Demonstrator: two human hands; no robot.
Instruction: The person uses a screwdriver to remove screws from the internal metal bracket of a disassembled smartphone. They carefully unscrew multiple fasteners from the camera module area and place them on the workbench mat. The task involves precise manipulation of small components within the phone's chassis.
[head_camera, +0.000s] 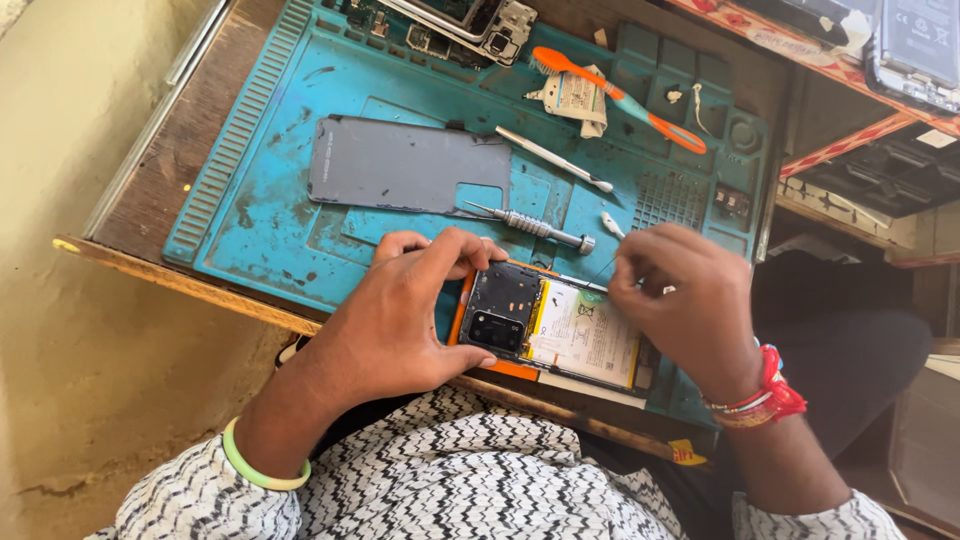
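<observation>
- Plainly, we had the opened phone (545, 322) lying at the near edge of the blue work mat (270, 215), its long axis running left to right across us, the camera end toward our left and the battery (585, 335) toward our right.
- Our left hand (400, 320) wrapped its grip around the camera end, thumb on the near edge and fingers curled over the far edge, holding the phone steady.
- Our right hand (680, 300) sat over the right end, its grip pinched narrow on something thin at the far edge of the battery; what it was we could not tell, since the fingers hid it.
- So both hands touched the phone, the left as clamp and the right at the work, and the pinch lay just right of the battery's middle, at the phone's upper rim.
- Counting beyond the phone: one grey back cover (405, 165), one metal screwdriver (530, 227) just beside our fingers, one slim metal pick (555, 160), one orange and teal toothbrush (620, 95).
- One more dismantled phone (470, 25) lay at the far edge of the mat.
- All of it rested on one wooden bench (150, 190).
</observation>
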